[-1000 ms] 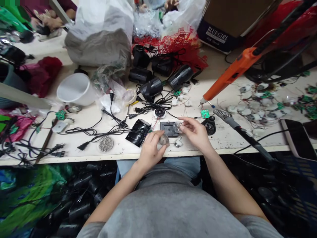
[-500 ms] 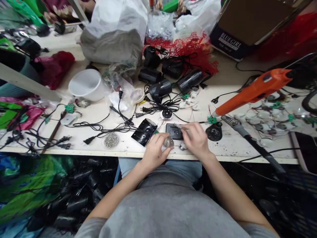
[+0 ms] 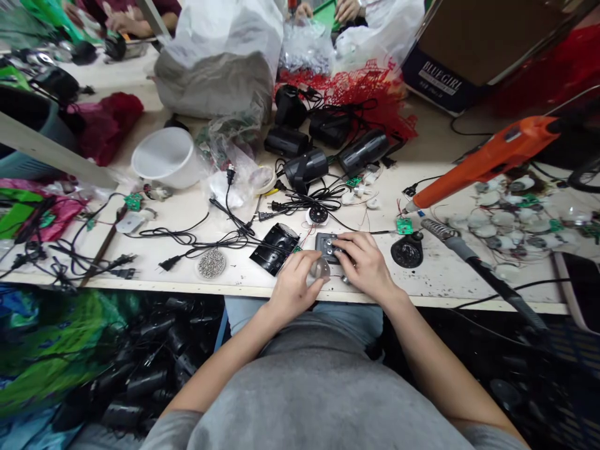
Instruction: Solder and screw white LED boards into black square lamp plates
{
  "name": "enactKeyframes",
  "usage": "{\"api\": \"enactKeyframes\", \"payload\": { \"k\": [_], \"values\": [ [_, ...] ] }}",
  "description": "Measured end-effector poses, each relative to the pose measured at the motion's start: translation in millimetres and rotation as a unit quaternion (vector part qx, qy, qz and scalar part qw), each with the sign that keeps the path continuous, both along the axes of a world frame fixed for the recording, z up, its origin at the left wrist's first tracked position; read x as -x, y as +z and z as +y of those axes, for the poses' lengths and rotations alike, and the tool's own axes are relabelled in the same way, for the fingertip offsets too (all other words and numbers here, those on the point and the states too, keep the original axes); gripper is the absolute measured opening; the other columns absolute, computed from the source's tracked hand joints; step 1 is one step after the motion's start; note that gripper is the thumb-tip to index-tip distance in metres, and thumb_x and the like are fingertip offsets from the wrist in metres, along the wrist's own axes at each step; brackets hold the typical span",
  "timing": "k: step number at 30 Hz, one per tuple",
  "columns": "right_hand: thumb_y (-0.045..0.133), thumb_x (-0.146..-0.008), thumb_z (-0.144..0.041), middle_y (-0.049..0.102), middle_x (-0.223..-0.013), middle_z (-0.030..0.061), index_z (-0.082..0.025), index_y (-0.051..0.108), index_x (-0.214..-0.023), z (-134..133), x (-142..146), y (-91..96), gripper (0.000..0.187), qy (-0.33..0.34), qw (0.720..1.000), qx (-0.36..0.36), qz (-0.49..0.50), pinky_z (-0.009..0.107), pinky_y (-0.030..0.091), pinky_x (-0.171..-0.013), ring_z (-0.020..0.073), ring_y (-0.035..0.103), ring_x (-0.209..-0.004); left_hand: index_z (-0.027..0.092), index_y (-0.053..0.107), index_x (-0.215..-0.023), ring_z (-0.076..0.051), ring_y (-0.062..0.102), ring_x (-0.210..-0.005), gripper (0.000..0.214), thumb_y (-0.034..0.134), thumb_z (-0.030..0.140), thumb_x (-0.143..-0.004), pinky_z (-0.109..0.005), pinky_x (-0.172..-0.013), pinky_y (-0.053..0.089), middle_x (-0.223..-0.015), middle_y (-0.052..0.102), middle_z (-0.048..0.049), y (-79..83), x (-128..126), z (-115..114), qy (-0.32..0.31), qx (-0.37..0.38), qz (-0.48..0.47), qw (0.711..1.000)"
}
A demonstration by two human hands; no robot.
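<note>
The left hand (image 3: 294, 289) pinches a clear plastic dome (image 3: 320, 269) in its grip, just beside a small black plate (image 3: 327, 247). The right hand (image 3: 364, 265) curls over that plate, its grip pressed down on it. Left of the plate sit a round dish (image 3: 211, 264) of small metal bits (too tiny to name) and, farther off, a white plastic bowl (image 3: 164, 158).

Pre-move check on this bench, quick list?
1. Clear dome gripped in left hand: ok.
2. Right hand on dark square plate: ok, fingers on it.
3. Soldering iron away from the hands: ok.
4. Soldering iron temperature: cannot tell.
5. Orange glue gun away from the hands: ok.
6. Wiring on the plate: cannot tell, the right hand covers it.
</note>
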State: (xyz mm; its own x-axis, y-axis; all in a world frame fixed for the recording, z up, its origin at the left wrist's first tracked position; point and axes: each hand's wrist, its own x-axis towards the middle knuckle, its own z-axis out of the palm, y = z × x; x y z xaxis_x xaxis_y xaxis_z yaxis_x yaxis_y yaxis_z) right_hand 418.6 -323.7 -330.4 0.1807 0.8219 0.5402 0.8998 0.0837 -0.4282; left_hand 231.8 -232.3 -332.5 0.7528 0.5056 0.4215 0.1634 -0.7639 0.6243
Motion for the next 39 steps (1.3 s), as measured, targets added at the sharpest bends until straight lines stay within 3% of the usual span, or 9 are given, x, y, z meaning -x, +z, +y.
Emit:
{"api": "enactKeyframes", "payload": {
  "k": [3,9,14,16,19,22,30,39],
  "values": [
    [0.061,-0.094,-0.015,0.072,-0.102,0.0102,-0.02,0.071,-0.101,0,0,-1.6,0.013,0.014,1.0,0.005,0.007,0.045,0.058,-0.085,0.0255,0.064,-0.098,0.019,0.055,-0.127,-0.023,0.066,-0.108,0.036,0.066,0.024,-0.093,-0.038,-0.095,0.055,-0.116,0.068,-0.0105,-0.3,2,0,0.004,0.0,-0.001,1.0],
    [0.054,-0.096,-0.013,0.076,-0.1,0.0085,-0.02,0.07,-0.113,-3,1,-1.4,0.024,0.019,0.999,-0.002,0.026,0.044,0.058,-0.086,0.024,0.067,-0.095,0.018,0.055,-0.128,-0.024,0.063,-0.109,0.04,0.069,0.024,-0.091,-0.04,-0.095,0.054,-0.117,0.064,-0.0114,5.6,-7,3,0.004,-0.009,-0.01,1.0],
    [0.06,-0.096,-0.021,0.075,-0.089,0.0043,-0.023,0.073,-0.098,-9,-4,2.1,0.013,-0.157,0.975,-0.06,0.147,0.037,0.057,-0.074,0.0208,0.069,-0.084,0.015,0.06,-0.127,-0.028,0.059,-0.106,0.045,0.074,0.027,-0.086,-0.045,-0.095,0.054,-0.114,0.061,-0.0124,15.8,-38,13,-0.016,-0.023,0.07,0.997],
    [0.061,-0.095,-0.023,0.073,-0.089,0.0041,-0.023,0.073,-0.096,-12,-6,3.1,0.012,-0.19,0.963,-0.068,0.18,0.034,0.057,-0.072,0.0202,0.069,-0.084,0.015,0.063,-0.125,-0.029,0.057,-0.106,0.046,0.077,0.03,-0.084,-0.046,-0.094,0.053,-0.113,0.061,-0.0119,18.3,-49,16,-0.022,-0.023,0.127,0.991],
    [0.062,-0.094,-0.024,0.071,-0.092,0.0047,-0.023,0.073,-0.097,-15,-5,3.0,0.011,-0.173,0.963,-0.061,0.198,0.032,0.059,-0.072,0.0189,0.069,-0.085,0.016,0.063,-0.127,-0.03,0.056,-0.108,0.054,0.082,0.032,-0.079,-0.048,-0.097,0.052,-0.118,0.06,-0.012,18.8,-54,20,-0.016,-0.016,0.158,0.987],
    [0.061,-0.094,-0.023,0.07,-0.093,0.0049,-0.022,0.073,-0.098,-15,-1,0.6,0.012,-0.146,0.968,-0.048,0.198,0.031,0.06,-0.072,0.0181,0.069,-0.086,0.016,0.059,-0.133,-0.029,0.056,-0.111,0.062,0.084,0.034,-0.079,-0.047,-0.1,0.05,-0.123,0.058,-0.0123,16.7,-47,23,-0.01,-0.006,0.124,0.992],
    [0.066,-0.09,-0.026,0.061,-0.094,0.005,-0.022,0.073,-0.108,-11,1,-11.2,0.02,-0.088,0.972,0.024,0.215,0.029,0.059,-0.06,0.0155,0.064,-0.072,0.017,0.065,-0.12,-0.025,0.061,-0.102,0.032,0.071,0.024,-0.089,-0.042,-0.093,0.053,-0.113,0.061,-0.0101,8.8,-27,19,0.009,-0.017,0.075,0.997],
    [0.063,-0.092,-0.029,0.057,-0.089,0.0045,-0.024,0.069,-0.113,-6,-2,-11.9,0.022,-0.075,0.977,0.076,0.184,0.036,0.059,-0.07,0.0197,0.062,-0.077,0.016,0.067,-0.116,-0.024,0.061,-0.1,0.028,0.069,0.022,-0.088,-0.039,-0.09,0.055,-0.109,0.058,-0.0094,6.4,-34,16,0.023,-0.013,0.077,0.997]
  ]
}}
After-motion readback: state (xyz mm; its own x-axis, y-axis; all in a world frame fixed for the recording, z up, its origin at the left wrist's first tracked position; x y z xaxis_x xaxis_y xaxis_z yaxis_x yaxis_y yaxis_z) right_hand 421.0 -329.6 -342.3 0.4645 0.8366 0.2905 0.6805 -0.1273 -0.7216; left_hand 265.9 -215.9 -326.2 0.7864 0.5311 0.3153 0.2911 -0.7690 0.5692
